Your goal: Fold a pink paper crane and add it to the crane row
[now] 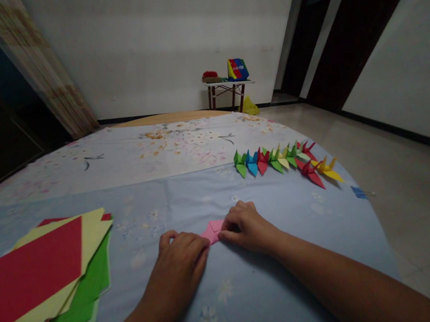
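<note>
Pink paper (213, 231) lies on the worktop (271, 290) between both hands, already folded small. The left hand (180, 258) closes bent fingers on its left edge, and the right hand (247, 227) pinches its right edge with curled fingertips. Behind the pink paper and to its right stands a row of cranes (281, 159), apparently finished. Well to its left lies a stack of sheets (40, 280), flat and unfolded, so much folding seems left.

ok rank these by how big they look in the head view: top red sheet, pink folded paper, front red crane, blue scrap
1. top red sheet, largest by far
2. pink folded paper and front red crane: look alike, pink partly covered, not ranked
3. blue scrap, smallest
</note>
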{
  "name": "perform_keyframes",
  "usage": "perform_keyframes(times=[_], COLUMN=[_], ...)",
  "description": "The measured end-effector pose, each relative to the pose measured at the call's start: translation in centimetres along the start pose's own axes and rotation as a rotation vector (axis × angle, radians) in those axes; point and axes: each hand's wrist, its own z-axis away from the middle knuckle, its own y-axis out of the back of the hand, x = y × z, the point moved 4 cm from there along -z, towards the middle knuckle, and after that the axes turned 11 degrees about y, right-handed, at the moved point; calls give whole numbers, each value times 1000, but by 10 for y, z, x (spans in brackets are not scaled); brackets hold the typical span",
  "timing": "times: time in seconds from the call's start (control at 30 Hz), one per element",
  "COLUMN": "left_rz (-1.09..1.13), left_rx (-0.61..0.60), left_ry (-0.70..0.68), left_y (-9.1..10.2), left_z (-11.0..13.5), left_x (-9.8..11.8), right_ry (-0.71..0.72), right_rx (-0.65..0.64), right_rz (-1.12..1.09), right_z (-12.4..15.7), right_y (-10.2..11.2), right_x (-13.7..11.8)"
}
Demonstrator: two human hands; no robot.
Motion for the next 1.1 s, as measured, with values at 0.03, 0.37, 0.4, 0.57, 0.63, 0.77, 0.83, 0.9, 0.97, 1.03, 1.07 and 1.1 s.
perform_keyframes(times=[0.03,0.37,0.4,0.57,0.63,0.77,0.83,0.9,0.97,1.03,1.07,1.1], left_rz=[6,65,64,69,69,155,319,573,850,1087,1185,1271], left_rx=[-9,62,88,121,102,143,221,311,359,285,210,84], left_ry=[-5,98,131,207,206,244,350,500,650,737,736,690], left_y=[0,6,8,10,9,8,9,8,4,-2,-5,-8], left_z=[0,-4,-5,-6,-6,-5,-5,-5,-5,-7,-8,-10], left_x=[-1,-18,-20,-25,-24,-22,-24,-28,-27,-20,-14,-5], right_ry=[7,120,128,175,206,221,199,176,171,192,211,235], right_rx=[0,-22,-22,-26,-19,102,214,320,395,430,433,424], right_rz=[-3,-86,-92,-91,-78,-30,-5,15,26,27,26,24], right_z=[0,6,7,8,7,5,5,5,5,5,5,4], right_y=[0,7,7,7,7,12,18,23,26,25,24,23], right_x=[0,1,2,4,4,2,-1,-4,-8,-13,-15,-17])
